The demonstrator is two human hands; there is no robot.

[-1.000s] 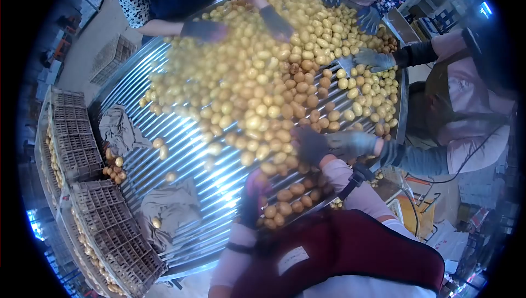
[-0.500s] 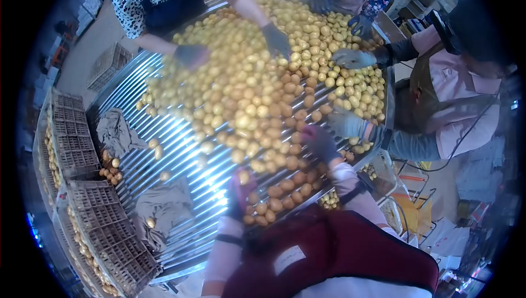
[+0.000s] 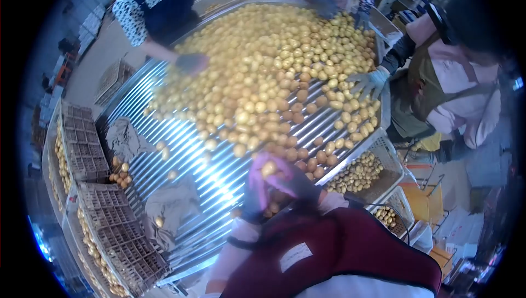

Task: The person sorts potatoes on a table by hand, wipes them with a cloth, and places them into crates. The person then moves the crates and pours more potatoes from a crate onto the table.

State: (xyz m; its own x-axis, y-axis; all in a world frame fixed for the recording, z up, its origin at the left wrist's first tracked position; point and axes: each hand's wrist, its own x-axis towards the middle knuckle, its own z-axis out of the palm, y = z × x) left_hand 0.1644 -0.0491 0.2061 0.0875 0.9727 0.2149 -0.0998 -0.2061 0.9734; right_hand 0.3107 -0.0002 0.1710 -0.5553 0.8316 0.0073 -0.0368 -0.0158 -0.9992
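A large heap of yellow potatoes (image 3: 263,73) covers the ribbed metal sorting table (image 3: 181,150). My left hand (image 3: 258,180), in a pink glove, and my right hand (image 3: 300,184), in a darker purple glove, are pulled in together at the table's near edge, just in front of my maroon apron. They cup a few potatoes (image 3: 268,168) between them; one sits on top of the gloves and more show beneath. The fingers are blurred.
Plastic crates (image 3: 82,150) with potatoes line the left side, and crates of sorted potatoes (image 3: 359,172) stand under the table's right edge. Grey cloths (image 3: 126,136) lie on the table. Co-workers' gloved hands (image 3: 368,82) reach into the heap from the far and right sides.
My right hand has drawn back from the heap to meet my left hand near my chest, with potatoes gathered between them. The view has tilted, and the co-workers' hands have shifted.
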